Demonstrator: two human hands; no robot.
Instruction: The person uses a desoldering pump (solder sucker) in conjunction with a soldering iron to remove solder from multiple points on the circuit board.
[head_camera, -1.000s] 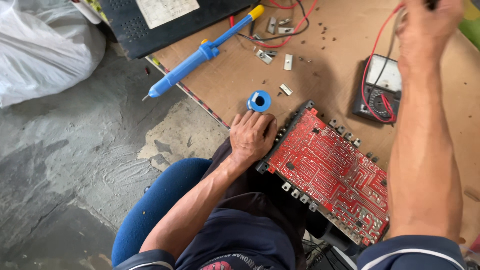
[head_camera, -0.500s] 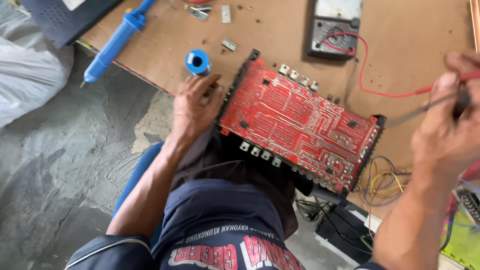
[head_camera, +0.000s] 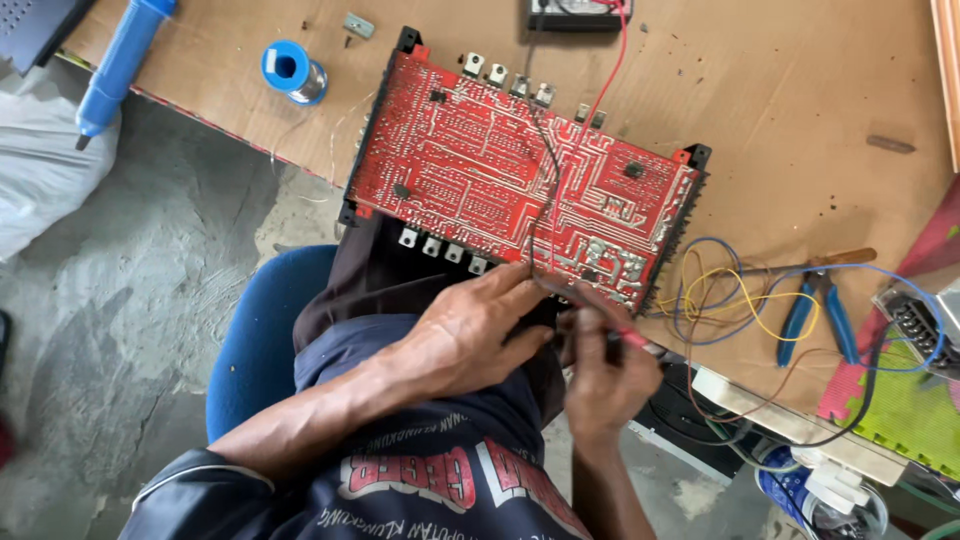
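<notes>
While the red circuit board (head_camera: 520, 185) lies solder side up on the brown workbench (head_camera: 790, 100), half overhanging its near edge above the person's lap, both hands meet at the board's near edge. The left hand (head_camera: 470, 330) is curled, its fingers pinching a thin black probe lead (head_camera: 540, 190) that runs up across the board. The right hand (head_camera: 600, 375), just right of the left and touching it, is closed around a red probe (head_camera: 625, 335), whose red wire (head_camera: 600, 90) climbs over the board to a meter (head_camera: 580, 12) at the far edge of the view. Left of the board's far corner sits a blue spool of solder (head_camera: 293, 72), and farther left a blue soldering iron (head_camera: 120, 60). Right of the board lies a loose tangle of coloured wires (head_camera: 715, 295), with blue-handled pliers (head_camera: 820, 305) just beyond them. Below the board's left end shows a blue seat (head_camera: 255, 345).
</notes>
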